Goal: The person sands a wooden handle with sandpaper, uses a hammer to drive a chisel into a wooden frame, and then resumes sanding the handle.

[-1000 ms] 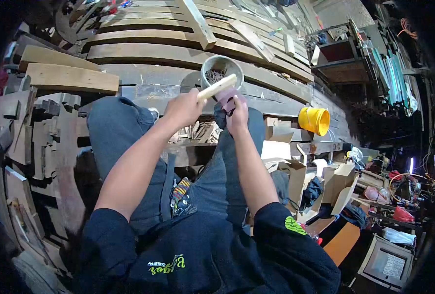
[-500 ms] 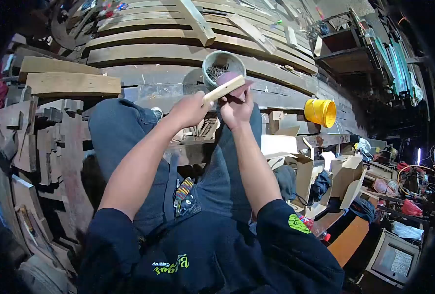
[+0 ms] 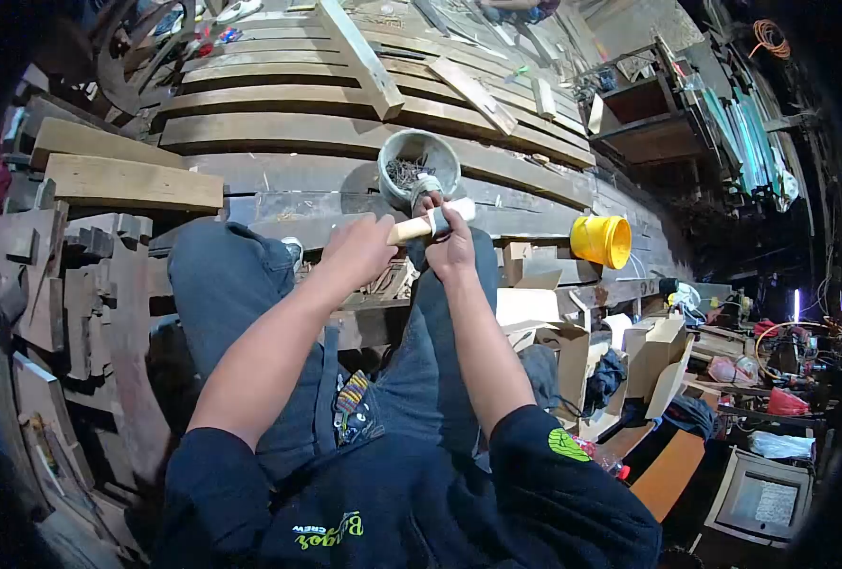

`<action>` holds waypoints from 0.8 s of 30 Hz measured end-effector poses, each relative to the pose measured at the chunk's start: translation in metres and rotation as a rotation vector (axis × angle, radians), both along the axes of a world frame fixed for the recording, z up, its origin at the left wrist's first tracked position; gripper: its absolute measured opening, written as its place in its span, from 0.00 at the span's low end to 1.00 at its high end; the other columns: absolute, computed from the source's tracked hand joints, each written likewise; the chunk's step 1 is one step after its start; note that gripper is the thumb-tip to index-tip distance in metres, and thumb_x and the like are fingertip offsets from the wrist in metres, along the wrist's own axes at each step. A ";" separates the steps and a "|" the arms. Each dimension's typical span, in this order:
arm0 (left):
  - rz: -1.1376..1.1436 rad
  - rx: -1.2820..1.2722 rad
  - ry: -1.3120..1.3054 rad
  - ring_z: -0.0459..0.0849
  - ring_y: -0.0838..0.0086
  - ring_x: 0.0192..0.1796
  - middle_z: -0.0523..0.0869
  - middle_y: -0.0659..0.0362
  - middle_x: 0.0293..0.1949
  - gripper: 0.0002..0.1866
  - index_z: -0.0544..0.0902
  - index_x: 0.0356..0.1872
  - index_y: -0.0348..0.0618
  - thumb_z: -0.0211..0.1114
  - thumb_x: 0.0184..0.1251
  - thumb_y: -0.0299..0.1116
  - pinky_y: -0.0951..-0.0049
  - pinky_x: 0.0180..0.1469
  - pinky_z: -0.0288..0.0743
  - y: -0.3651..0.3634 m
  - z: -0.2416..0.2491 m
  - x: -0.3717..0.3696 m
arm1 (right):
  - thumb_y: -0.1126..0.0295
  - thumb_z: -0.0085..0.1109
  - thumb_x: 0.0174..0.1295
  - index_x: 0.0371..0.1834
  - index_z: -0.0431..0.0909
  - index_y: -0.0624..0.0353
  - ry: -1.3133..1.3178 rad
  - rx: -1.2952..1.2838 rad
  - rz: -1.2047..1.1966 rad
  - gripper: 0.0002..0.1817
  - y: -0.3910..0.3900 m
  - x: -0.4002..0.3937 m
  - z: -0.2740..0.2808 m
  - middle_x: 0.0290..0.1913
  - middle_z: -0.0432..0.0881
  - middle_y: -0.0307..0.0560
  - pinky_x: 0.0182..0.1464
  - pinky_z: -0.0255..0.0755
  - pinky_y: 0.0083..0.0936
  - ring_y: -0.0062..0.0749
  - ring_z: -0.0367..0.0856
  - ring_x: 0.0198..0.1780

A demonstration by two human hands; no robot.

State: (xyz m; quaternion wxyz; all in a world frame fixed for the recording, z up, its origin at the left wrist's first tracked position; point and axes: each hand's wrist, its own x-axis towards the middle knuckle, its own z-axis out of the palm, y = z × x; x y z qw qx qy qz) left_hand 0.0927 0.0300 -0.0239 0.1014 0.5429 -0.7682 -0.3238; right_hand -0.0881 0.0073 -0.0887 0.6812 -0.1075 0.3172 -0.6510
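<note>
Fingers of my left hand are wrapped round the near end of a pale wooden stick. My right hand grips the same stick farther along, with a folded piece of what looks like sandpaper pressed around it. The stick is held above my knee, just on the near side of a pale round bucket. Inside the bucket lies a heap of thin dark nails. Part of the sheet and some of my right fingers are hidden behind the stick.
A yellow bucket stands to the right. Opened cardboard boxes sit by my right leg. Wooden planks are stacked on the left, and a long beam lies across the slatted platform ahead.
The mauve sheet, spread flat behind the stick earlier, is now folded around it. My right hand has closed on stick and sheet, and the stick lies more level. The view has shifted slightly.
</note>
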 end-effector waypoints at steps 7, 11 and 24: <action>0.070 -0.139 -0.063 0.82 0.53 0.40 0.82 0.48 0.35 0.12 0.72 0.39 0.41 0.59 0.57 0.33 0.55 0.39 0.76 0.010 -0.003 -0.017 | 0.63 0.57 0.62 0.32 0.74 0.54 -0.128 0.066 -0.014 0.08 -0.002 -0.003 0.019 0.31 0.77 0.38 0.48 0.72 0.32 0.29 0.76 0.37; 0.123 -0.006 0.007 0.84 0.52 0.33 0.84 0.46 0.29 0.14 0.76 0.36 0.40 0.61 0.55 0.40 0.55 0.37 0.77 0.019 0.009 -0.024 | 0.62 0.52 0.66 0.32 0.73 0.52 0.030 0.070 -0.120 0.08 0.008 0.006 0.054 0.23 0.71 0.33 0.40 0.69 0.25 0.25 0.70 0.27; 0.184 -0.019 0.111 0.85 0.52 0.34 0.83 0.41 0.28 0.15 0.82 0.29 0.35 0.61 0.55 0.40 0.55 0.36 0.77 0.024 0.014 -0.028 | 0.68 0.51 0.61 0.19 0.60 0.50 0.168 0.133 -0.270 0.14 0.013 0.023 0.089 0.17 0.57 0.30 0.28 0.60 0.20 0.17 0.59 0.19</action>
